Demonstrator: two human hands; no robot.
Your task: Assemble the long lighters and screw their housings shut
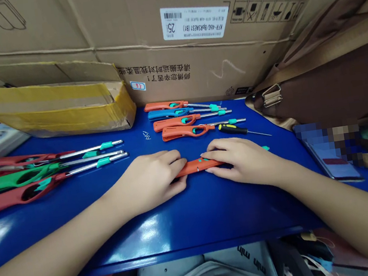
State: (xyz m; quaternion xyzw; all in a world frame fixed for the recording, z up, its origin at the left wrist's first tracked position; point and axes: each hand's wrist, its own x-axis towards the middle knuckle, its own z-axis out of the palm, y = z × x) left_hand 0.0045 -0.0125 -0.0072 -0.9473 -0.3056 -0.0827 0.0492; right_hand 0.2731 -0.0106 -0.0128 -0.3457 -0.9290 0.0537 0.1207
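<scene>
An orange long-nosed lighter (196,166) lies flat on the blue table (195,218), and both of my hands grip it. My left hand (152,179) closes round its left end, thumb underneath. My right hand (242,159) covers its right part, fingers pressed on top; a teal tip shows past the hand. Just behind lies a small black and yellow screwdriver (237,129).
Several orange and blue lighters (181,120) lie in a row at the back middle. More red and green lighters (38,174) lie at the left. Cardboard boxes (191,41) wall the back. A brown bag (327,86) and a phone (330,158) sit at the right.
</scene>
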